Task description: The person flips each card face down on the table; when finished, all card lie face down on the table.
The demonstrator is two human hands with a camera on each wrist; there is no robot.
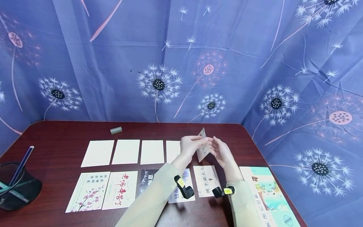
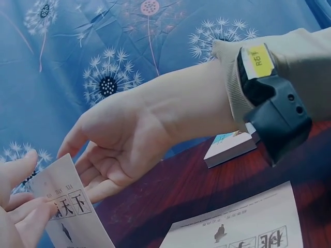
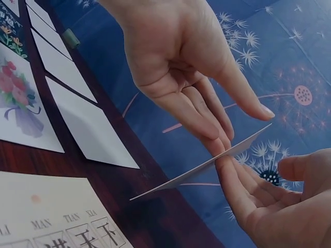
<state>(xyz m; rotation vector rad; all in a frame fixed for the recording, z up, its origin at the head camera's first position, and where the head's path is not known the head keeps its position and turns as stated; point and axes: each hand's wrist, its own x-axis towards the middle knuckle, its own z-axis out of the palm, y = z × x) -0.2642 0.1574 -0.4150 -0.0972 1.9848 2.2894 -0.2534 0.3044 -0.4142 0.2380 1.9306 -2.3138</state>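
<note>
In the head view, the card (image 1: 202,153) stands steeply tilted between the two hands, just right of the left hand (image 1: 188,146) and just left of the right hand (image 1: 222,151); its long axis runs up from the table (image 1: 224,132), and that placing, an edge rising between facing palms, seems to be what further handling turns on. Neither hand looks clearly nearer. A printed card (image 1: 207,181) lies below the hands, towards the person; a blank white card (image 1: 173,150), left of the left hand, is partly covered by it, and the left sleeve (image 1: 153,195) hides part of a dark card (image 1: 145,179). In the left wrist view, the left hand's fingers lie against the lettered face, the right hand's fingers behind it; the left hand is cut off by the frame, and its fingers cover some characters. In the right wrist view, the card shows nearly edge-on, with both sets of fingertips meeting it from opposite sides; the right fingers are extended, the left slightly bent with the thumb spread away. Whether the card's lower edge touches the table, I cannot tell.
</note>
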